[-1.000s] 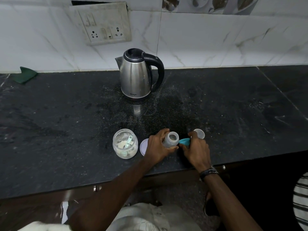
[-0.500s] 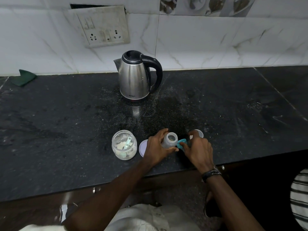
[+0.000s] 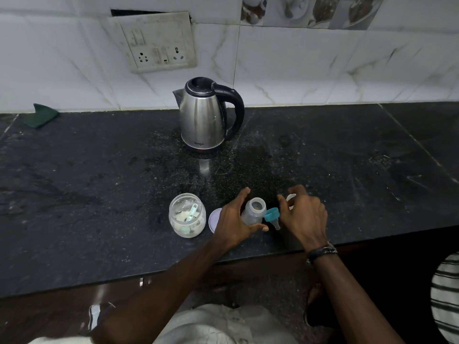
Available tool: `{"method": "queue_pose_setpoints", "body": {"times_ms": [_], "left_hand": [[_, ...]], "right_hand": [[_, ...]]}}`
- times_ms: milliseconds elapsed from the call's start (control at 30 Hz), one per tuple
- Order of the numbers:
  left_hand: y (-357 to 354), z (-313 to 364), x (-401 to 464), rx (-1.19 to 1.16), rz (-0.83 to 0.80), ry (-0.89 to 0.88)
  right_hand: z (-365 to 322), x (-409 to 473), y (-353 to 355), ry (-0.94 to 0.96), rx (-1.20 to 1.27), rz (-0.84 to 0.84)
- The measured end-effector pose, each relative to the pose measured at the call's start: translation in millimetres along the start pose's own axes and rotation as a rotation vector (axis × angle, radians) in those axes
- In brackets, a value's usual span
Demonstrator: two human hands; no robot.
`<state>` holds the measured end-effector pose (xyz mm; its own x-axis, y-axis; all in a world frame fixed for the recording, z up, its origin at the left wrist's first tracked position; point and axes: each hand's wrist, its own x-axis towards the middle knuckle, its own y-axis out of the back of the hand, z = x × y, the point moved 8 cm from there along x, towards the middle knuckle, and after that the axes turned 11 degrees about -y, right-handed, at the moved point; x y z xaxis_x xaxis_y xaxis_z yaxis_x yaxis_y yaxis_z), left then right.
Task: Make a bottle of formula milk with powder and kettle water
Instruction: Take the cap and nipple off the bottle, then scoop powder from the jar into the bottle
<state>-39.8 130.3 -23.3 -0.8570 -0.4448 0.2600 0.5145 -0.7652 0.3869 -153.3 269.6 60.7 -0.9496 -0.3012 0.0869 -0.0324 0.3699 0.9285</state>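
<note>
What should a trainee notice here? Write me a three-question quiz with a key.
1. True or false: the bottle has its teat screwed on.
2. Which hand grips the bottle? A) left hand B) right hand C) neither
3. Fill in: the green scoop lies inside the ____.

Key:
1. False. The bottle's mouth is open, and the blue-collared teat is beside it, at the right hand's fingers.
2. A. The left hand's fingers and thumb curl round the bottle.
3. Jar. It stands open, left of its lid, in front of the kettle.
</note>
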Motion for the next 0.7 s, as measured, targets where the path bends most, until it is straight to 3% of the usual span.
{"method": "queue_pose_setpoints", "body": {"times_ms": [200,367,533,700], "left_hand": [[29.3,39.2,-15.2,0.073,0.091,-0.15],[76.1,71.5,-33.0,0.168,0.304,-0.262],[126.3,69.7,-52.3,0.3,0.497,-0.329],[158.4,28.3,-71.9,0.276,0.565,-0.127]], "right_hand": [[-44.9,9.9,29.8,0.134,0.184,0.094],[-107.2,5.4,29.1,0.343,0.291,0.002],[-166.5,-16.8,4.0,0.599,0.272,-0.275],[-210.2,-47.0,-37.7,0.869,-0.062,-0.581]]}}
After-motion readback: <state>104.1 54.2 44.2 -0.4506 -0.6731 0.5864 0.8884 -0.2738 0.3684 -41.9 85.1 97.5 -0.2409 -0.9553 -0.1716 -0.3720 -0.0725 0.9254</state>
